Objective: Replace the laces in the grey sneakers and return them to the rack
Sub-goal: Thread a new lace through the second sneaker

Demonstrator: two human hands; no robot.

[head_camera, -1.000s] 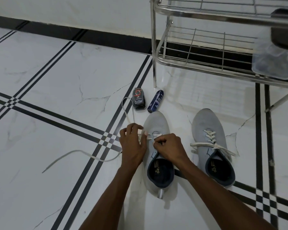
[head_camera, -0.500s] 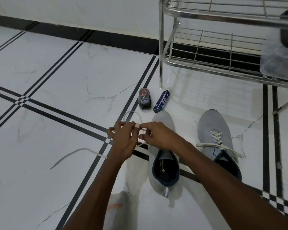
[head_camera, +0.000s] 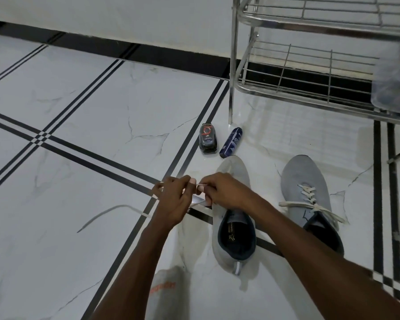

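Two grey sneakers stand on the white tiled floor, toes pointing away from me. The left sneaker has no lace showing in its eyelets. The right sneaker is laced in white, with loose ends trailing to its sides. My left hand and my right hand meet just left of the left sneaker's toe area, both pinching a white lace. The free length of the lace curves over the floor to the left. The steel shoe rack stands at the upper right.
A black shoe-polish applicator and a dark blue spray can lie beyond the left sneaker, by the rack's leg. A clear plastic box sits on the rack's lower shelf at the right edge. My grey trouser knee is at the bottom.
Both hands have left the sneaker's eyelets and moved left with the lace, which is now off the shoe. The view has shifted, so the rack and shoes sit further right.
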